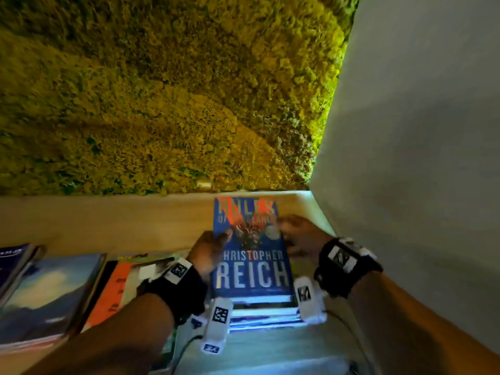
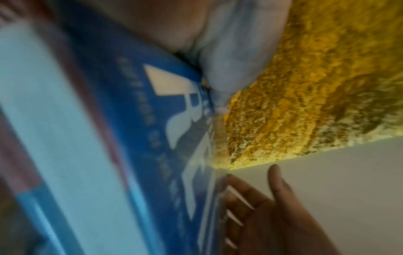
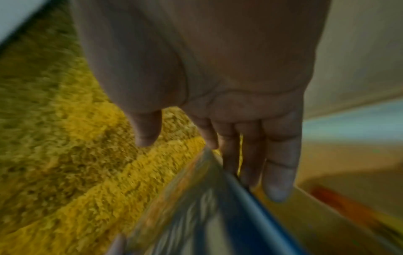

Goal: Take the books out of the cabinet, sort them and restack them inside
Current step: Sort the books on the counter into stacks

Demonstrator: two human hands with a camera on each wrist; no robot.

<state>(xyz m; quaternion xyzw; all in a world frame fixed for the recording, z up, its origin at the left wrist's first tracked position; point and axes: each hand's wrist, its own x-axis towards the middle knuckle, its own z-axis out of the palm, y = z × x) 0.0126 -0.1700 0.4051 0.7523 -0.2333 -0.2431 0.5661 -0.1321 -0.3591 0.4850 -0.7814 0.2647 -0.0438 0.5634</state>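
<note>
The blue book (image 1: 251, 247) lies atop a small stack (image 1: 263, 311) on the tabletop (image 1: 108, 220); the left hand (image 1: 208, 253) pinches its left edge, thumb on the cover, while the right hand (image 1: 300, 234) hovers spread just beyond the right edge. Left of that grip lie more loose books (image 1: 54, 290), so I'd judge sorting under way and restacking undone; the cabinet isn't in view.

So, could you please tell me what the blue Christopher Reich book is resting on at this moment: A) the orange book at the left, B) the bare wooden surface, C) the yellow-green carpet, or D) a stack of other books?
D: in the head view the blue Christopher Reich book lies on top of a stack of other books, whose edges show beneath its near end, with the left hand gripping its left edge.
</note>
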